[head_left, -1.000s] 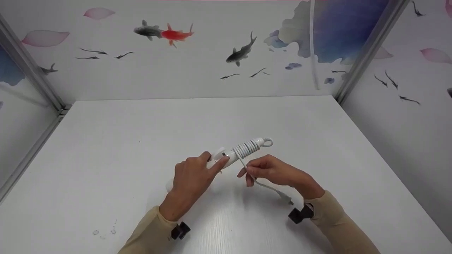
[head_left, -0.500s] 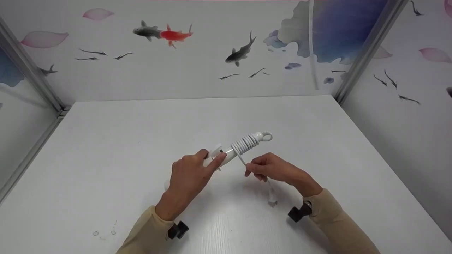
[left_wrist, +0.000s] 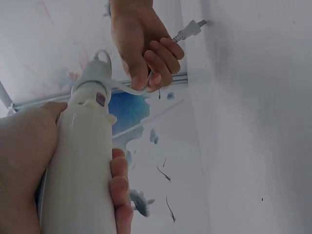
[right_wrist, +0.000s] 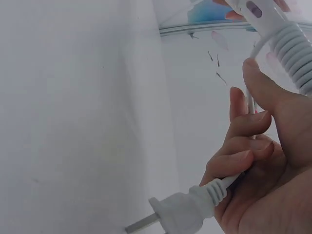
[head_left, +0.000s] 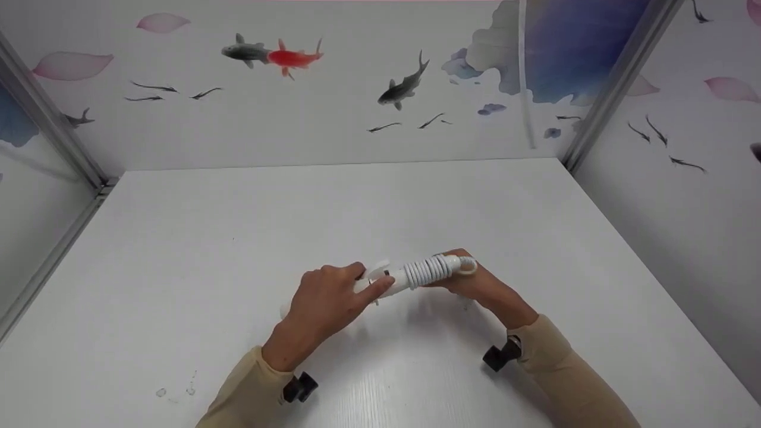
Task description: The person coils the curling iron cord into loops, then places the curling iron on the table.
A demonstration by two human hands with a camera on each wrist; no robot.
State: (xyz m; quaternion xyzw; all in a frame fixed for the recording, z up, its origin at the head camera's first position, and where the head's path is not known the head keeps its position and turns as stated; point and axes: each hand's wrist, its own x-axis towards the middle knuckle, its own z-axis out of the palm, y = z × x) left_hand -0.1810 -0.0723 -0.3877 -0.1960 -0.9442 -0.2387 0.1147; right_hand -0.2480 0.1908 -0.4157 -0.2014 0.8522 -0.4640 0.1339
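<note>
A white appliance that looks like a curling iron (head_left: 396,282) is held slanting above the table, its lower end toward the left. My left hand (head_left: 324,306) grips its body, with the thumb along the top near a small dark switch (left_wrist: 101,99). White cord (head_left: 429,271) is wound in several turns round the handle, which ends in a small loop (head_left: 469,266). My right hand (right_wrist: 263,161) holds the free length of cord in curled fingers, partly behind the handle in the head view. Below those fingers hangs a two-pin plug (right_wrist: 183,212).
The white table (head_left: 238,238) stretches out all round the hands, with small marks (head_left: 175,392) at its front left. Printed fish panels (head_left: 333,119) and metal posts (head_left: 624,83) bound it at the back and sides.
My right hand has moved from the near side of the handle to behind it, carrying the cord round. The handle's looped end has dipped and shifted slightly right; my left hand keeps its grip.
</note>
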